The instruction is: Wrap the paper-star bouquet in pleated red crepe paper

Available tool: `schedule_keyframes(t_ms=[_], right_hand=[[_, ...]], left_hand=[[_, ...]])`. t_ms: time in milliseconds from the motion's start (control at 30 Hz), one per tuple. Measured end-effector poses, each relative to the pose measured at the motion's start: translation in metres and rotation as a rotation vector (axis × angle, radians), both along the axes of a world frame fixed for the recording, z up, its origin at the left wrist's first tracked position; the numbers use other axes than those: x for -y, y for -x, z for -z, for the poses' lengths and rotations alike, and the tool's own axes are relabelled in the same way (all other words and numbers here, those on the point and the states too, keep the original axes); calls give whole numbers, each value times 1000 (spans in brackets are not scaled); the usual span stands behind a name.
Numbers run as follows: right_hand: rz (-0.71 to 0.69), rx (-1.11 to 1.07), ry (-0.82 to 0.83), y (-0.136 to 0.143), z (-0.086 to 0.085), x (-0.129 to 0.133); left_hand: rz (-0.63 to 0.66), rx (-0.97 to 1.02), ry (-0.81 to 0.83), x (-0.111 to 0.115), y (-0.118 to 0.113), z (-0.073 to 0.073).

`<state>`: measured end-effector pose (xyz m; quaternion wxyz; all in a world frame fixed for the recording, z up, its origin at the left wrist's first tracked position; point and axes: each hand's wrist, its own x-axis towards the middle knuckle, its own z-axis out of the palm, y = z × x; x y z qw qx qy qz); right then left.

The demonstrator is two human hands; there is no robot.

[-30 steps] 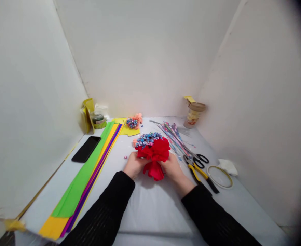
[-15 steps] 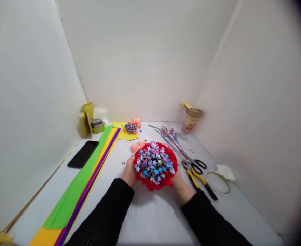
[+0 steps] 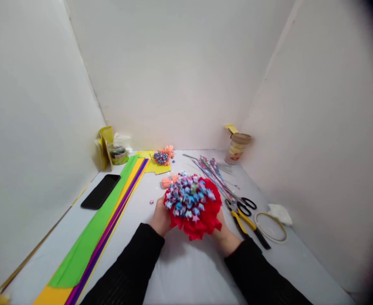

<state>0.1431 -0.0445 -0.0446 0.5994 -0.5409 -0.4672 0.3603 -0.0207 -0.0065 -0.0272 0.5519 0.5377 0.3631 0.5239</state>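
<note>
A bouquet of folded paper stars [image 3: 188,197] in blue, purple and pink, with a ruffled red crepe paper wrap [image 3: 211,209] around it, is held over the middle of the table. My left hand [image 3: 161,218] grips it from the left and my right hand [image 3: 224,234] from the right. Most fingers of both hands are hidden under the red paper. The star heads lean away from me, so more red shows at the near right side. Just beyond my left hand lies a peach paper bow [image 3: 169,181], and one small loose star [image 3: 151,202] is on the table.
On the left are a black phone [image 3: 100,192] and long coloured paper sheets [image 3: 87,245]. To the right lie scissors [image 3: 245,205], yellow-handled pliers [image 3: 250,224], a ring of tape [image 3: 271,227] and patterned paper strips [image 3: 211,171]. A lidded cup [image 3: 237,148] and a smaller star bunch [image 3: 161,158] stand farther back.
The bouquet has tipped away from me, exposing more of the red wrap at the near and right side. Both hands have kept hold of it and barely shifted.
</note>
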Motion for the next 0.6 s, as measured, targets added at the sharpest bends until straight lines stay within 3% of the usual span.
schedule_keyframes(t_ms=[233, 333, 433, 600], right_hand=[[-35, 95, -88, 5, -11, -2], [-49, 116, -89, 6, -16, 0], [-78, 88, -58, 8, -16, 0], [-52, 58, -39, 10, -14, -4]], left_hand=[[-24, -139, -112, 1, -5, -5], [-77, -79, -5, -1, -6, -4], [-36, -3, 107, -3, -8, -4], [-3, -22, 43, -3, -10, -2]])
